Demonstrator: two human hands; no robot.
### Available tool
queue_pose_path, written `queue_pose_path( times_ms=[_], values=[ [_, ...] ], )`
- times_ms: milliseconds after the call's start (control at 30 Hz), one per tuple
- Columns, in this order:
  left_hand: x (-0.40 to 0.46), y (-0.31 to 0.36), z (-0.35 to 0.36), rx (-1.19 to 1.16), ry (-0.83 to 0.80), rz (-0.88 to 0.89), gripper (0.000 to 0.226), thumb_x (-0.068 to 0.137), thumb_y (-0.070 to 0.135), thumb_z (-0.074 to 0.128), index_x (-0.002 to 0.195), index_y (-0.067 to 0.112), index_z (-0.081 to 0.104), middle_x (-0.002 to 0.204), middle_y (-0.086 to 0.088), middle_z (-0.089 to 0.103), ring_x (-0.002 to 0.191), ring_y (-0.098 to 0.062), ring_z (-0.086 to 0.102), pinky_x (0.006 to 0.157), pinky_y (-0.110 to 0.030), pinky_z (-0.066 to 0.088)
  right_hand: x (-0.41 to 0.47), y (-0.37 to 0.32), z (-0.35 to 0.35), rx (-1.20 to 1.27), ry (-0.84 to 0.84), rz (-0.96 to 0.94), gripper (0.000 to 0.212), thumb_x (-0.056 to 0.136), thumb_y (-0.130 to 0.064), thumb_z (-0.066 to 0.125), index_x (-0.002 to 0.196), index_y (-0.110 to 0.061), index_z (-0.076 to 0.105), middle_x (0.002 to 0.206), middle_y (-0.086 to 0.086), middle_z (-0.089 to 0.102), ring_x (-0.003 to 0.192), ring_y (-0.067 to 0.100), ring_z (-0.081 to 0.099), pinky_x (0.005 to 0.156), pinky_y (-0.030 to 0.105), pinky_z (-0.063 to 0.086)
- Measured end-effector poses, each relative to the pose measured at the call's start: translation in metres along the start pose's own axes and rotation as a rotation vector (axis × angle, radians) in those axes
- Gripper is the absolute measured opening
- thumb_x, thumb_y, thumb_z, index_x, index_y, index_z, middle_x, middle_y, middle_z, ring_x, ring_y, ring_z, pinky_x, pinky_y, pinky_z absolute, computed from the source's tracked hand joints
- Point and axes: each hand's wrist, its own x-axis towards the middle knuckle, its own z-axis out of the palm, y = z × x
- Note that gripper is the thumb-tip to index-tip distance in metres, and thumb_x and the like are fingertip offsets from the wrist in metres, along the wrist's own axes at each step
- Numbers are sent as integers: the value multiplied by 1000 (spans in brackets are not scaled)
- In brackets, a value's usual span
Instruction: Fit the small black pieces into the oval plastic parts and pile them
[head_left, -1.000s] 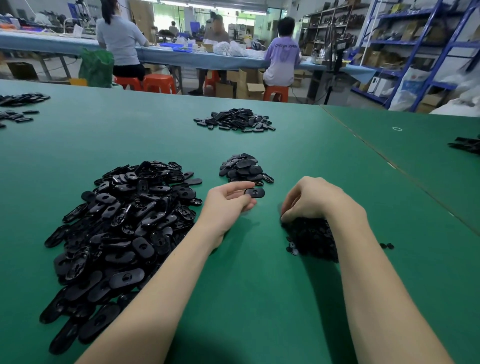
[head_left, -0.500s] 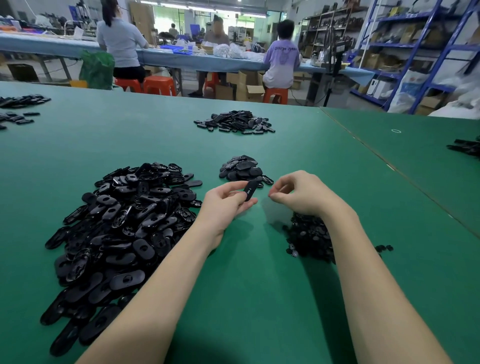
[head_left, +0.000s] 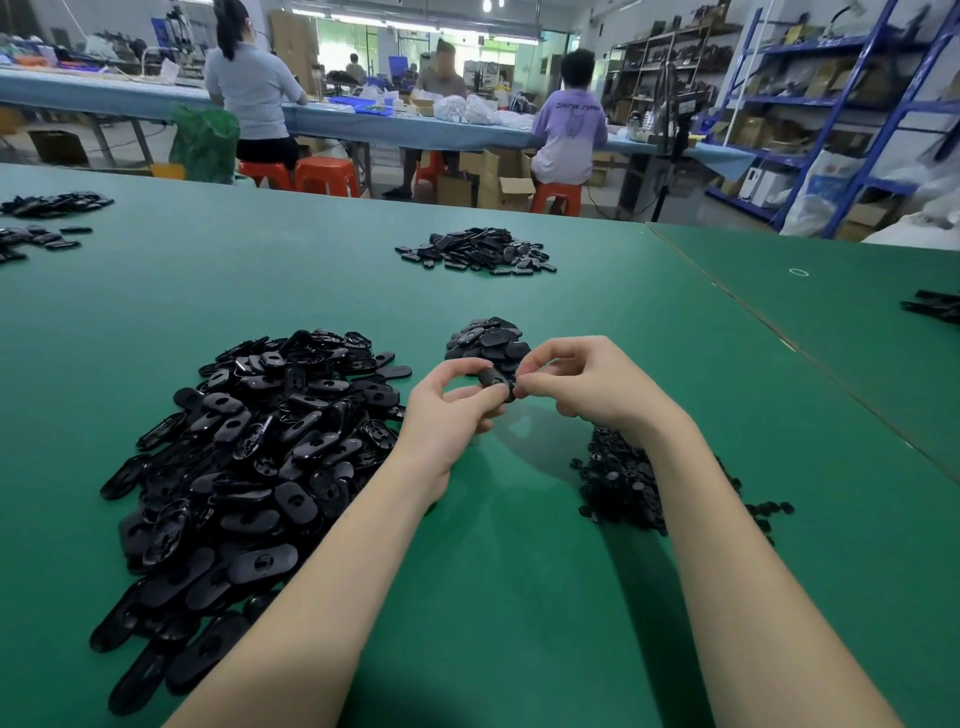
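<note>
1. Two hands meet near the middle of the green table (head_left: 519, 571). The left hand (head_left: 447, 410) pinches one oval part (head_left: 493, 378) between thumb and curled fingers (head_left: 480, 397), held just above the table.
2. The right hand (head_left: 582, 387) has its fingers curled, with the thumb and forefinger tips at the right end of that same part. Whether it holds a small black piece there is hidden.
3. Heaps on the table, counted: seven in view.
   - One big heap of oval parts (head_left: 249, 467) at 9 o'clock from the hands, far too many to count; many show a hole in the middle.
   - One small pile (head_left: 488, 338) just beyond the hands at 12 o'clock, with smooth closed faces upward.
   - One heap of small black pieces (head_left: 618, 483) at 5 o'clock, partly under the right forearm, with a few strays (head_left: 774, 508) to its right.
   - One flat heap (head_left: 478, 250) further off at 12 o'clock.
   - Two small scatters (head_left: 47, 218) at the far left edge, at 10 o'clock.
   - One dark scatter (head_left: 935, 307) on the adjoining green table at 2 o'clock.
4. Beyond the table, three people (head_left: 569, 130) sit at a long blue bench; two have their backs turned.
5. Orange stools (head_left: 327, 176): five can be seen.
6. Writing: the purple shirt carries a line of letters across the back, too blurred to read for sure.
7. Blue racks (head_left: 857, 104) with boxes stand at 2 o'clock.
</note>
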Motion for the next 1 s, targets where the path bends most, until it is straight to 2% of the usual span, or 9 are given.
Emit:
queue_pose_path(
  times_ms=[67, 200, 333, 433, 667, 1000],
  values=[
    [1, 0, 0, -20, -1, 31, 25, 87, 5, 73, 109, 18, 69, 82, -6, 77, 70, -12, 69, 63, -18, 52, 0, -1, 3, 31, -6, 13, 7, 89, -19, 71, 84, -21, 76, 74, -9, 75, 50, 7, 40, 50, 13, 38],
    [3, 1, 2, -101, -5, 33, 17, 96, 7, 63, 102, 18, 74, 92, -5, 78, 87, -22, 76, 77, -21, 58, 2, 1, 6, 37, 49, 24, 6, 89, -16, 72, 90, -20, 76, 84, 0, 79, 47, 2, 43, 50, 13, 40],
    [3, 2, 0, -168, -56, 30, 19, 98, 4, 59, 105, 15, 73, 89, 4, 78, 90, -24, 76, 75, -18, 58, 3, 3, 4, 74, 98, 28, 4, 88, -17, 75, 90, -20, 78, 83, 2, 79, 46, 3, 43, 49, 11, 40],
    [3, 1, 0, -152, -70, 39, 15, 97, 5, 62, 108, 11, 71, 92, -2, 79, 93, -23, 76, 75, -19, 58, 4, 4, 5, 84, 136, 24, 2, 87, -19, 79, 87, -21, 80, 69, -6, 70, 43, -2, 47, 46, 8, 36],
    [2, 2, 0, -141, -91, 50, 13, 94, 4, 66, 106, 6, 70, 94, -9, 78, 93, -21, 76, 76, -19, 57, 7, 7, 5, 105, 159, 39, 3, 85, -17, 82, 86, -18, 79, 54, -17, 63, 43, -6, 51, 44, 4, 33],
    [-3, 3, 2, -31, -112, 110, 11, 91, 4, 69, 101, 9, 73, 89, -9, 78, 86, -16, 75, 78, -20, 57, 8, 11, 5, 126, 145, 142, 6, 78, -26, 85, 76, -27, 80, 56, -10, 55, 43, 2, 38, 41, 11, 29]
  ],
)
